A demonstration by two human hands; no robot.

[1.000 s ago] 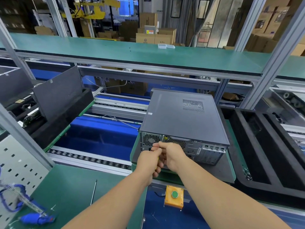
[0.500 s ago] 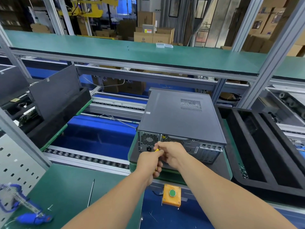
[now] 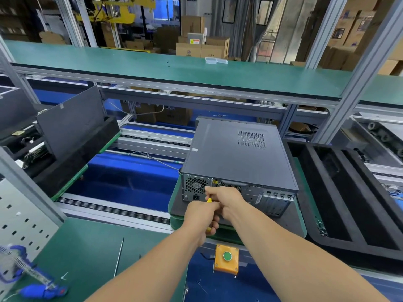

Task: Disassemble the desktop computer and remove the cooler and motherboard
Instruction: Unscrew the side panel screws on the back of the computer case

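Gripping the yellow-handled screwdriver (image 3: 209, 200), my left hand (image 3: 201, 214) has its fingers curled round the handle at the desktop computer (image 3: 237, 158) rear panel; my right hand (image 3: 226, 198) pinches the shaft. I'd keep the tip square in the screw, pressing firmly.

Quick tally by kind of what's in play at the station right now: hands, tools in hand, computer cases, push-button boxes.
Hands: 2, left hand and right hand
Screwdrivers: 1, yellow-handled screwdriver, gripped by both hands
Computer cases: 1, grey computer case, cover on
Push-button boxes: 1, orange button box
Total: 5
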